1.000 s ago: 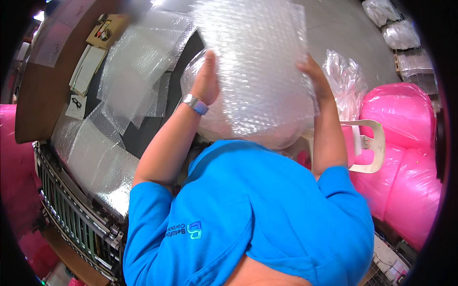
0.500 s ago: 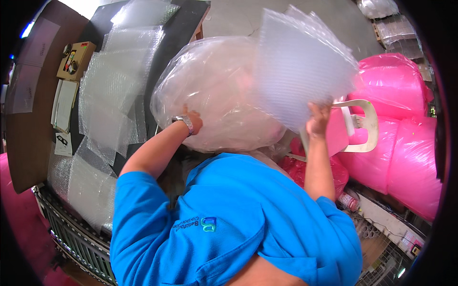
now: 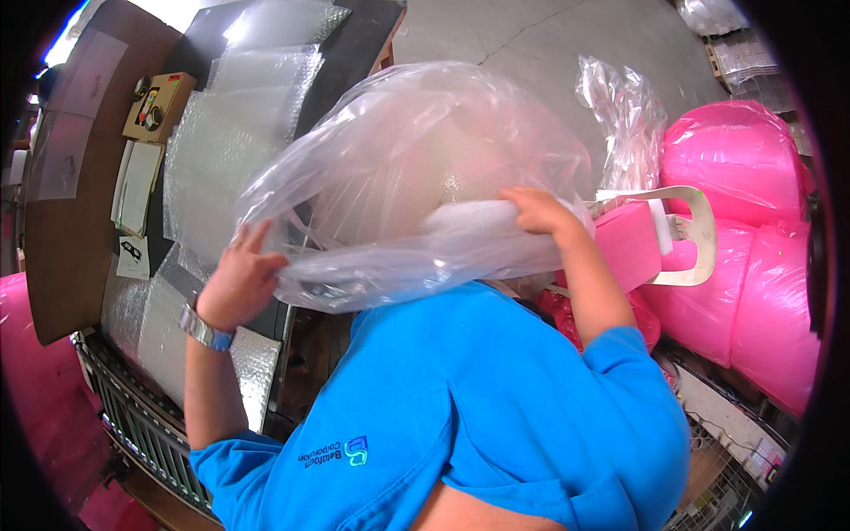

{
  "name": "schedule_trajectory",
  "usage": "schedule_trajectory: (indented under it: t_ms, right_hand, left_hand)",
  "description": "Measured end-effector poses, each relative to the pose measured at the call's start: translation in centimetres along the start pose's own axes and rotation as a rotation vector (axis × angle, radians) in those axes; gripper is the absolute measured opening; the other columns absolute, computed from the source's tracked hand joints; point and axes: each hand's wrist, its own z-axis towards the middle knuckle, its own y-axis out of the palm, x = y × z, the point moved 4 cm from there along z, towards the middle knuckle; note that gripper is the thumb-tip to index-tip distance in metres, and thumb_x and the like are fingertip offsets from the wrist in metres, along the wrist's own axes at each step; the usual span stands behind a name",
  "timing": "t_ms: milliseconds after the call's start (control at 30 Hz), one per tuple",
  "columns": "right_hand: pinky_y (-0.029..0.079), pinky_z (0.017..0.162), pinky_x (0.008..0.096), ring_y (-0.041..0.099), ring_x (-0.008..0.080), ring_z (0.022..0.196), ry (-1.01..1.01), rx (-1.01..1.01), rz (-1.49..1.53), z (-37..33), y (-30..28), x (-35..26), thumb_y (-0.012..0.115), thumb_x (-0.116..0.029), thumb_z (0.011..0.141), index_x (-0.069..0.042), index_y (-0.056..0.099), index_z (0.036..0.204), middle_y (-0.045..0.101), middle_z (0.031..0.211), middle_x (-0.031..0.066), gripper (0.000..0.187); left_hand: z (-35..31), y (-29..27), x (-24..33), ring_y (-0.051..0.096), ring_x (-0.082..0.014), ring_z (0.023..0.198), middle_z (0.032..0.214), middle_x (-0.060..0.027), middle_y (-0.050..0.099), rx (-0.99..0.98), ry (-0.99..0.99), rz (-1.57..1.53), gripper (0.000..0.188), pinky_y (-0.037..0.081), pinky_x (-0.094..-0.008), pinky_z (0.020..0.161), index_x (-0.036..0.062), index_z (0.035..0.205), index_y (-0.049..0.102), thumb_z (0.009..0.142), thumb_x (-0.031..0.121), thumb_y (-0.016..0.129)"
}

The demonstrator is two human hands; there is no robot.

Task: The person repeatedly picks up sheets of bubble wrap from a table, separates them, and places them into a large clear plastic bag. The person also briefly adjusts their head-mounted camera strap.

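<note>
A large clear plastic bag spreads in front of me with its mouth open toward my body. My left hand, with a metal watch on the wrist, is at the left side of the mouth, its fingers gripping the rim. At the right of the mouth my right hand is closed on a pale, blurred bundle of bubble-wrap sheets, which lies within the opening. Its fingertips are partly hidden. More translucent sheets show through the film deeper in the bag.
Overlapping bubble-wrap sheets cover the dark table at left, beside a cardboard box and papers. To the right are a pink-seated chair, pink wrapped rolls and crumpled clear plastic.
My right hand has brought the bubble-wrap sheets down and left to the bag's mouth. My left hand has moved left and down, and the bag's mouth now gapes open.
</note>
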Motion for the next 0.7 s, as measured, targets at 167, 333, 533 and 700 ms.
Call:
schedule_trajectory:
  t_ms: [167,333,533,700]
  right_hand:
    - [0.039,0.088,0.0381,0.051,0.0288,0.104,-0.247,-0.262,-0.237,8.0,0.3,-10.5,0.049,-0.005,0.066,-0.016,0.049,0.117,0.056,0.110,0.0111,0.052]
    - [0.030,0.097,0.0399,0.047,0.0305,0.109,-0.279,-0.125,-0.577,17.4,2.9,-11.9,0.050,-0.014,0.074,-0.008,0.041,0.123,0.050,0.117,0.0146,0.050]
    - [0.032,0.095,0.0393,0.046,0.0307,0.109,-0.403,-0.144,-0.263,19.7,-0.1,-12.7,0.051,-0.028,0.079,-0.004,0.050,0.113,0.051,0.115,0.0157,0.042]
    - [0.039,0.090,0.0341,0.052,0.0266,0.104,-0.391,-0.506,-0.511,15.2,-4.6,-21.2,0.053,-0.039,0.080,-0.005,0.053,0.114,0.055,0.114,0.0131,0.047]
  left_hand:
    - [0.0,-1.1,8.4,0.032,-0.0312,0.123,0.125,-0.0053,0.044,-0.001,0.336,-0.234,0.019,0.014,-0.0624,0.098,0.0108,0.077,0.059,0.060,0.000,0.057]
    - [-1.4,2.5,4.6,0.035,-0.0277,0.122,0.120,-0.0023,0.049,0.034,-0.008,-0.147,0.020,0.014,-0.0625,0.098,0.0141,0.078,0.061,0.063,0.002,0.057]
    - [-5.4,8.0,1.5,0.034,-0.0261,0.122,0.125,0.0003,0.044,-0.002,-0.357,0.063,0.026,0.017,-0.0641,0.096,0.0210,0.093,0.061,0.072,0.010,0.052]
    - [-6.0,14.1,-2.0,0.028,-0.0309,0.125,0.138,-0.0072,0.028,-0.199,-0.637,-0.265,0.045,0.016,-0.0642,0.096,0.0188,0.117,0.049,0.073,0.006,0.046]
